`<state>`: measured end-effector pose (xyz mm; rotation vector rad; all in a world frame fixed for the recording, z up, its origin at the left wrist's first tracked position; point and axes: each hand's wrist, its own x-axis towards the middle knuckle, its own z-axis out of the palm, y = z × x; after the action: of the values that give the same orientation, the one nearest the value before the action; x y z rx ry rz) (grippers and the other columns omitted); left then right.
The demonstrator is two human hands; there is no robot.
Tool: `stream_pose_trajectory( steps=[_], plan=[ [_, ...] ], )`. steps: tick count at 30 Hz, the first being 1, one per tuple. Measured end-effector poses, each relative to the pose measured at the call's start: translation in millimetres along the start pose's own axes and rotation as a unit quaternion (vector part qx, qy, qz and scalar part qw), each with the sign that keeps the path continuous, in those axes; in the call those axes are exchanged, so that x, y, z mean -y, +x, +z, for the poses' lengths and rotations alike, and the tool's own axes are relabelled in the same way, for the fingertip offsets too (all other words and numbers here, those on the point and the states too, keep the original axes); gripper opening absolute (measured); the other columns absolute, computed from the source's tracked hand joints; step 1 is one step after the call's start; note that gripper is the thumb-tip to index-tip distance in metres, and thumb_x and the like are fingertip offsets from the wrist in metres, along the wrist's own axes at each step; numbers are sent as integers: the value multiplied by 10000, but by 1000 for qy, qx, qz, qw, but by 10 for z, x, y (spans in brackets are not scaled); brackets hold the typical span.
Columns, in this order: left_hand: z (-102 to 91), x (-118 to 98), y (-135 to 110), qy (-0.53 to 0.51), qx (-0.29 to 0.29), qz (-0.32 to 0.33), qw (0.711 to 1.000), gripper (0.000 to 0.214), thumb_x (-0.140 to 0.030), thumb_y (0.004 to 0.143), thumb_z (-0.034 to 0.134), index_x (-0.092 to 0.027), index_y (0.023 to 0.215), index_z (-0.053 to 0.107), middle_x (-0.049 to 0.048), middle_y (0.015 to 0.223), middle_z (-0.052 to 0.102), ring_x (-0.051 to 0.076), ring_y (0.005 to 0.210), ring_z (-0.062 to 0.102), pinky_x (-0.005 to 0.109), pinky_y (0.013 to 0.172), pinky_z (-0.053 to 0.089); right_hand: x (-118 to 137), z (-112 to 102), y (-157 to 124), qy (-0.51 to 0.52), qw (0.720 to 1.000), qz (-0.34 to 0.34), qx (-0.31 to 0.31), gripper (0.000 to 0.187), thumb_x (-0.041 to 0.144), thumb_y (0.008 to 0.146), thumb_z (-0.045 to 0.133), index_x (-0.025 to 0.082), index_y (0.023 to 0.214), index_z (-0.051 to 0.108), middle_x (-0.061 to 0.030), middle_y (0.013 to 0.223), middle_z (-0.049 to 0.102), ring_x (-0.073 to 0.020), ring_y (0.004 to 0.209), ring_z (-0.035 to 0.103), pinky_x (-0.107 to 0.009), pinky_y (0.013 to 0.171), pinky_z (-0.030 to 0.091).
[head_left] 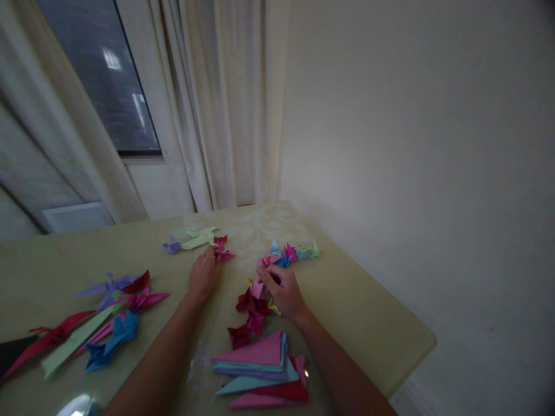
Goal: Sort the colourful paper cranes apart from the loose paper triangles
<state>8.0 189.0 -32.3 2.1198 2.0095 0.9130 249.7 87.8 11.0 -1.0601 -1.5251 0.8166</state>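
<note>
On the table, my left hand (205,276) has its fingers curled at a dark pink folded paper flower (224,251), with a small red paper flower (220,239) just beyond it. My right hand (284,289) pinches a lighter pink paper flower (266,261) between thumb and fingertips. Beside that lie blue (283,260), magenta (290,252) and pale blue-green paper flowers (309,252). Nearer to me, several red and pink paper flowers (245,300) form a loose row. A light green folded paper (200,237) and a purple one (172,246) rest past my left hand.
A stack of folded coloured paper wedges (255,352) lies between my forearms. Purple, red, green and blue paper pieces (124,329) are heaped at left. A shiny round object (79,406) is at the front edge of view. Curtains (234,104) and a wall (411,162) border the table (355,306).
</note>
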Motion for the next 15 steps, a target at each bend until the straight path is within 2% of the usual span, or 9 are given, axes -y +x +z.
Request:
stream_pose_trajectory(
  steps=[3, 5, 8, 11, 15],
  plan=[
    [-12, -10, 1, -24, -13, -6, 1000, 374, -260, 1048, 371, -147, 1368, 527, 178, 1201, 753, 305, 1143, 713, 403, 957, 535, 6, 7, 0, -5, 1000, -1, 1, 429, 483, 998, 612, 181, 702, 686, 45, 580, 502, -123, 561, 455, -259, 574, 333],
    [-23, -7, 10, -44, -19, -7, 999, 405, -246, 1037, 352, -149, 1395, 515, 153, 1139, 765, 289, 1070, 727, 394, 926, 541, -2, 12, 1, -12, 1000, -2, 2, 432, 487, 1000, 608, 180, 705, 683, 42, 589, 507, -123, 569, 456, -259, 575, 329],
    [-26, 9, 32, -75, -17, 5, 997, 399, -243, 1013, 344, -165, 1325, 580, 111, 1016, 765, 268, 955, 728, 378, 877, 543, -24, 19, 2, -25, 1000, -4, 6, 439, 499, 999, 604, 175, 716, 690, 36, 610, 525, -124, 589, 472, -258, 588, 334],
    [-11, 34, 52, -100, -16, 13, 995, 388, -258, 1000, 327, -170, 1211, 641, 111, 973, 760, 266, 925, 720, 379, 860, 541, -39, 25, 2, -31, 999, -4, 11, 441, 504, 995, 604, 172, 720, 698, 35, 614, 525, -125, 597, 478, -257, 601, 343],
    [-1, 58, 53, -132, -11, 14, 991, 410, -327, 1014, 315, -173, 1199, 648, 98, 897, 751, 269, 865, 720, 388, 823, 548, -28, 32, -2, -35, 999, -1, 14, 439, 498, 992, 594, 173, 715, 696, 31, 615, 526, -127, 601, 482, -257, 601, 342]
  ],
)
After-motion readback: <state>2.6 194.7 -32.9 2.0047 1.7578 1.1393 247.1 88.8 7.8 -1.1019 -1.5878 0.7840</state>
